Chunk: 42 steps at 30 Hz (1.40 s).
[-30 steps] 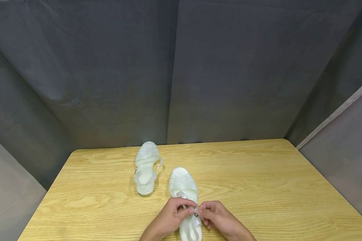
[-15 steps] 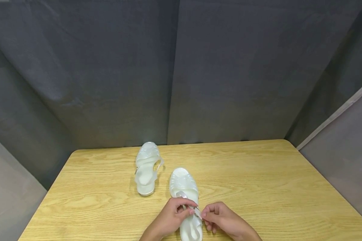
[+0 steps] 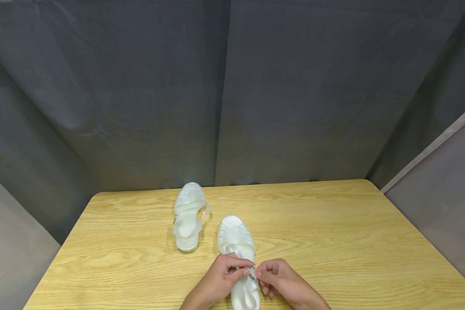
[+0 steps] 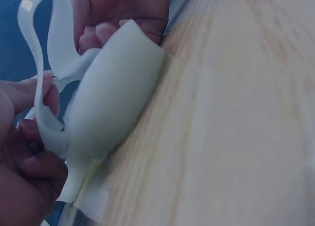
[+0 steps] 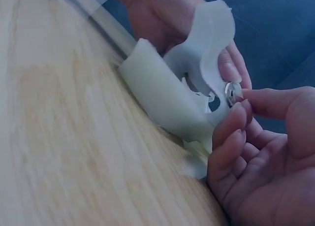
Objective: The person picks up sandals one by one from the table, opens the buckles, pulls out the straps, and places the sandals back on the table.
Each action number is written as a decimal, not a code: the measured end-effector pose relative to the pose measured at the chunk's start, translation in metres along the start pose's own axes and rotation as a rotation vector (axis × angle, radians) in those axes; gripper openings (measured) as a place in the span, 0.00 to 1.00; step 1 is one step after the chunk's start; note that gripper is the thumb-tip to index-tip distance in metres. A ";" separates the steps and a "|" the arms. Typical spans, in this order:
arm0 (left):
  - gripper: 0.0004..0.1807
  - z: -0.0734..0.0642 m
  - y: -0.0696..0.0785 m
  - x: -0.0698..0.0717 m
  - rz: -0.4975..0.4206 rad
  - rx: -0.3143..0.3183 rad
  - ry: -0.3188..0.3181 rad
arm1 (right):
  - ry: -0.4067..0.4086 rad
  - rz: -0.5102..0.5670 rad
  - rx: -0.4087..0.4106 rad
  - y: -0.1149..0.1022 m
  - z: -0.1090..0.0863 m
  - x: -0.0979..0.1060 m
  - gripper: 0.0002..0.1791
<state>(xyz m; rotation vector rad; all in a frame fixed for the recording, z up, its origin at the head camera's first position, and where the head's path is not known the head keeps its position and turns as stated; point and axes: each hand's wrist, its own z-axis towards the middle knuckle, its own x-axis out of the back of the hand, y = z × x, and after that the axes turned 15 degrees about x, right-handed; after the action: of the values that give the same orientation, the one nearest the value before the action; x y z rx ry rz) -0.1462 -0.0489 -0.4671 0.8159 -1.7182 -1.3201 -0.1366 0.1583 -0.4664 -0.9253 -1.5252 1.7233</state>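
Note:
A pearly white jelly sandal lies on the table, toe pointing away. My left hand reaches over it from the left and pinches its ankle strap between thumb and index finger. From the right, my right hand pinches the strap by the small metal buckle, its fingertips close to the left hand's. In the right wrist view the strap rises in a loop above the sandal's side; fingers hide part of the buckle and the strap's end. A matching sandal stands apart, farther back and left, its strap loose.
The wood-grain table extends on both sides of the sandals. Dark grey curtains hang behind its back edge, and lighter grey panels flank the sides.
My right hand first drew slightly right and down, stretching the strap end, then came back left to the buckle. My left hand and both sandals stay nearly in place.

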 end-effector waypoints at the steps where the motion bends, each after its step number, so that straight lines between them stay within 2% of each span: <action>1: 0.12 0.000 0.000 0.000 0.000 -0.001 0.002 | 0.005 -0.002 0.006 0.000 0.001 -0.001 0.11; 9: 0.11 0.001 -0.003 0.000 0.011 0.013 0.027 | 0.099 -0.028 0.006 0.002 0.008 -0.009 0.11; 16: 0.11 -0.001 0.003 0.002 0.018 0.012 0.028 | 0.145 -0.090 -0.007 0.001 0.008 -0.006 0.13; 19: 0.13 -0.002 0.005 0.002 0.076 0.000 0.034 | 0.200 -0.109 -0.004 0.000 0.008 -0.003 0.14; 23: 0.14 -0.004 0.008 0.000 0.201 -0.016 0.041 | 0.250 -0.139 0.003 -0.002 0.010 0.001 0.15; 26: 0.14 -0.005 0.012 -0.002 0.303 -0.039 0.056 | 0.209 -0.176 0.027 -0.007 0.018 0.004 0.17; 28: 0.14 -0.006 0.014 -0.003 0.359 -0.063 0.070 | 0.145 -0.179 0.046 -0.010 0.025 0.006 0.18; 31: 0.14 -0.007 0.015 -0.002 0.404 -0.099 0.085 | 0.025 -0.160 0.061 -0.014 0.037 0.007 0.18; 34: 0.14 -0.007 0.014 -0.002 0.416 -0.126 0.089 | -0.038 -0.136 0.070 -0.014 0.044 0.007 0.16; 37: 0.13 -0.006 0.013 -0.003 0.416 -0.136 0.089 | -0.026 -0.137 0.078 -0.011 0.047 0.007 0.15; 42: 0.13 -0.005 0.014 -0.003 0.421 -0.113 0.103 | 0.021 -0.146 0.083 -0.011 0.049 0.003 0.12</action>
<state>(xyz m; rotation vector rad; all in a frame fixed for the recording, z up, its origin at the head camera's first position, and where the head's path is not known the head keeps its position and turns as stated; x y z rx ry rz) -0.1407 -0.0448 -0.4538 0.4184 -1.6081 -1.0559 -0.1792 0.1358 -0.4518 -0.7686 -1.4585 1.6541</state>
